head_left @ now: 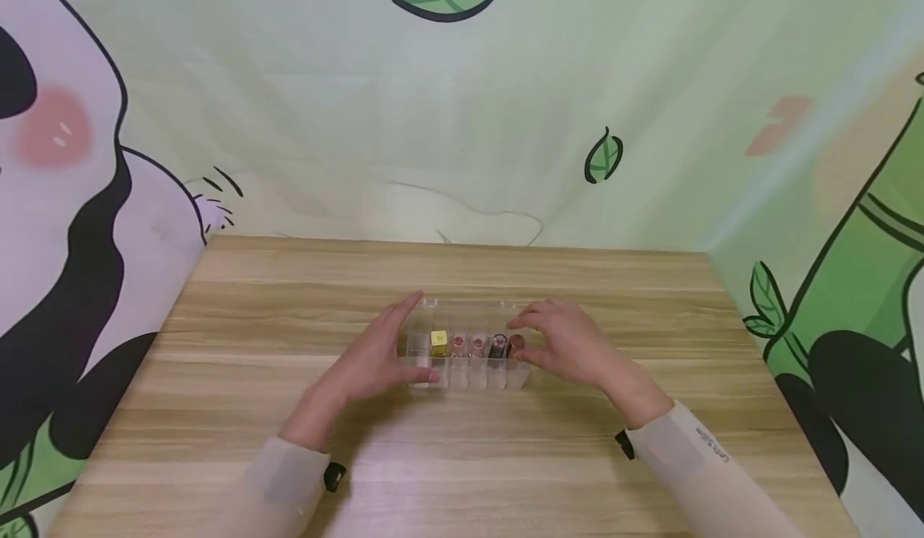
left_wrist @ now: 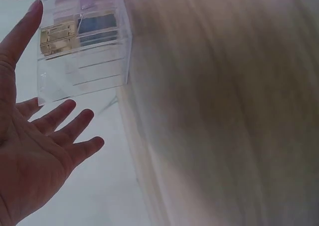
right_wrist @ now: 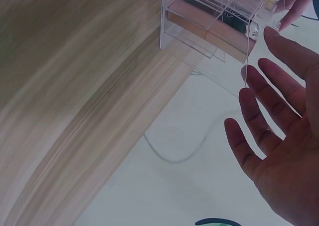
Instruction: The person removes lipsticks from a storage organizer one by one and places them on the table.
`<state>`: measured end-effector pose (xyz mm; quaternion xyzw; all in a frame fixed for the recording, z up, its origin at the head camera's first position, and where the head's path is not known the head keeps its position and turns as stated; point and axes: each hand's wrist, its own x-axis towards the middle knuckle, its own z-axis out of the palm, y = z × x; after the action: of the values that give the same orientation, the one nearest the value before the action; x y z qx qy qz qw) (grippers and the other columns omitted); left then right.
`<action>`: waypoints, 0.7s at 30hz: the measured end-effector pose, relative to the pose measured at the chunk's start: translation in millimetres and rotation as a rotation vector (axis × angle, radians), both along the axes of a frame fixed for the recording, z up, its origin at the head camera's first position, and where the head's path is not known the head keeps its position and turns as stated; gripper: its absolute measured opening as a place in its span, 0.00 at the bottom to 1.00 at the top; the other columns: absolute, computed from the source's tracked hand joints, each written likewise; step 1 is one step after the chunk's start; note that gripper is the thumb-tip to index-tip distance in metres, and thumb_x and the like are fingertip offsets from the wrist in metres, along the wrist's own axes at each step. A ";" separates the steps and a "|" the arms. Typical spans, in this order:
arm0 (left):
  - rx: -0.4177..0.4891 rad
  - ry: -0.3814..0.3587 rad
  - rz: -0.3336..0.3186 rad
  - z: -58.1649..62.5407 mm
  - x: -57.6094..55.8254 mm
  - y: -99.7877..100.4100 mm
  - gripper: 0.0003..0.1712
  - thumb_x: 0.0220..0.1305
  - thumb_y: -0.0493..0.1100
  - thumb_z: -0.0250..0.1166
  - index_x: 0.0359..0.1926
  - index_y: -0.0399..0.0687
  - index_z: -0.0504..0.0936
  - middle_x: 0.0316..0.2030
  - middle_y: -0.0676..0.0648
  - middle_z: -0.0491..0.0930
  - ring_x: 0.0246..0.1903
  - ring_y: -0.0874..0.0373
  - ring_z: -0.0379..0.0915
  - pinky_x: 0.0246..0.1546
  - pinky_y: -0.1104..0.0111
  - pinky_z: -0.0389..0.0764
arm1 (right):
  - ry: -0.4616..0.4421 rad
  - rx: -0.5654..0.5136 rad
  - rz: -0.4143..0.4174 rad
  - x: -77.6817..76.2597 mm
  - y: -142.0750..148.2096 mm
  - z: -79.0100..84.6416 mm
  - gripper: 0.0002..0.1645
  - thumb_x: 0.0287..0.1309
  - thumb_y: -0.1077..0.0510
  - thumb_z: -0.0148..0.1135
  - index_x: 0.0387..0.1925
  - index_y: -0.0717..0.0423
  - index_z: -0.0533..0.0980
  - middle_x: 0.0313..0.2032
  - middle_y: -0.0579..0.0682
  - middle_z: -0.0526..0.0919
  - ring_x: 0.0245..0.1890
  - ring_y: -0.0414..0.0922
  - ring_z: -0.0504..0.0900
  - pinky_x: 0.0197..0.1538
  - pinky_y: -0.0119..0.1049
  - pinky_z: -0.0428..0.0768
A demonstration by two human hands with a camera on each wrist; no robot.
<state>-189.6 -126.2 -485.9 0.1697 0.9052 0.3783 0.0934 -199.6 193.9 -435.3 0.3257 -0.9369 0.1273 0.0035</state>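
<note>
A clear plastic lipstick organizer [head_left: 468, 375] stands on the table, divided into narrow slots. In a row inside it are a gold-capped tube [head_left: 439, 343], two pinkish tubes [head_left: 459, 345], a black tube [head_left: 498, 347] and a reddish-brown tube [head_left: 516, 344] at the right end. My left hand [head_left: 377, 357] spreads around the organizer's left end, its thumb at the front and its fingers toward the back. At the right end is my right hand [head_left: 566, 344], thumb and fingers extended beside the reddish-brown tube. In both wrist views the fingers are straight and apart.
The wood-grain table [head_left: 462, 458] reaches back to a pale green cloth backdrop [head_left: 325, 113] printed with leaves and cartoon pandas. Black straps [head_left: 335, 476] show at the cuffs of both light sleeves [head_left: 277, 482].
</note>
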 end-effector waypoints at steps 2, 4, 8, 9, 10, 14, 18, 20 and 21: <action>0.029 -0.009 0.012 -2.5 0.1 1.3 0.74 0.46 0.59 0.84 0.84 0.71 0.42 0.82 0.45 0.50 0.79 0.39 0.52 0.76 0.39 0.59 | 0.000 0.001 0.003 -0.6 0.1 -0.9 0.22 0.57 0.51 0.77 0.53 0.51 0.86 0.52 0.48 0.88 0.54 0.52 0.84 0.59 0.52 0.81; 0.063 -0.024 0.024 -5.1 0.3 2.4 0.74 0.46 0.57 0.85 0.83 0.74 0.41 0.82 0.46 0.52 0.78 0.39 0.55 0.75 0.39 0.61 | -0.004 -0.002 0.008 -1.1 -0.7 -1.4 0.22 0.57 0.51 0.77 0.53 0.51 0.86 0.51 0.48 0.88 0.53 0.51 0.85 0.59 0.52 0.82; 0.123 -0.070 0.058 -11.1 0.4 5.3 0.74 0.46 0.55 0.85 0.81 0.83 0.40 0.80 0.48 0.56 0.76 0.39 0.60 0.72 0.38 0.65 | -0.016 -0.016 0.013 -2.3 -3.1 -4.9 0.21 0.55 0.50 0.79 0.51 0.51 0.87 0.47 0.46 0.89 0.50 0.49 0.86 0.57 0.50 0.83; 0.139 -0.075 0.059 -12.6 0.5 5.9 0.74 0.47 0.54 0.85 0.81 0.84 0.39 0.80 0.48 0.56 0.76 0.39 0.60 0.71 0.37 0.66 | -0.021 -0.018 0.011 -2.4 -3.4 -6.0 0.21 0.55 0.50 0.79 0.50 0.50 0.87 0.45 0.45 0.89 0.50 0.48 0.86 0.56 0.50 0.83; 0.155 -0.084 0.061 -14.1 0.6 6.5 0.74 0.47 0.53 0.85 0.80 0.85 0.39 0.80 0.48 0.57 0.76 0.39 0.60 0.71 0.36 0.65 | -0.027 -0.021 0.009 -2.3 -3.7 -7.1 0.21 0.54 0.50 0.79 0.50 0.50 0.87 0.44 0.45 0.89 0.49 0.48 0.86 0.56 0.50 0.83; 0.216 -0.105 0.057 -18.3 0.7 8.6 0.73 0.47 0.50 0.85 0.80 0.87 0.41 0.80 0.48 0.57 0.76 0.36 0.59 0.71 0.34 0.64 | -0.027 -0.021 0.005 -2.1 -2.9 -11.1 0.21 0.54 0.51 0.79 0.50 0.50 0.87 0.41 0.43 0.88 0.46 0.48 0.86 0.54 0.50 0.83; 0.264 -0.123 0.051 -21.8 0.6 8.6 0.72 0.47 0.50 0.84 0.78 0.91 0.42 0.79 0.48 0.58 0.76 0.34 0.57 0.71 0.32 0.61 | -0.008 -0.017 0.000 -1.8 -2.7 -12.4 0.19 0.55 0.53 0.79 0.50 0.50 0.87 0.42 0.44 0.88 0.44 0.47 0.86 0.52 0.49 0.84; 0.287 -0.131 0.048 -23.6 0.7 8.1 0.71 0.48 0.50 0.84 0.78 0.93 0.42 0.79 0.48 0.58 0.76 0.32 0.56 0.71 0.31 0.59 | -0.004 -0.018 -0.003 -1.9 -3.3 -12.6 0.18 0.55 0.54 0.78 0.49 0.50 0.87 0.42 0.44 0.88 0.43 0.47 0.87 0.51 0.48 0.84; 0.300 -0.137 0.047 -24.5 0.9 7.8 0.71 0.48 0.50 0.84 0.77 0.93 0.43 0.79 0.47 0.58 0.77 0.32 0.55 0.71 0.31 0.59 | -0.003 -0.018 -0.005 -1.7 -3.9 -12.4 0.17 0.56 0.55 0.78 0.48 0.49 0.88 0.42 0.44 0.88 0.42 0.46 0.87 0.50 0.48 0.84</action>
<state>-188.7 -118.4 -510.4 0.1342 0.8338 0.5221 0.1194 -201.3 190.0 -447.8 0.3230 -0.9366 0.1360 0.0052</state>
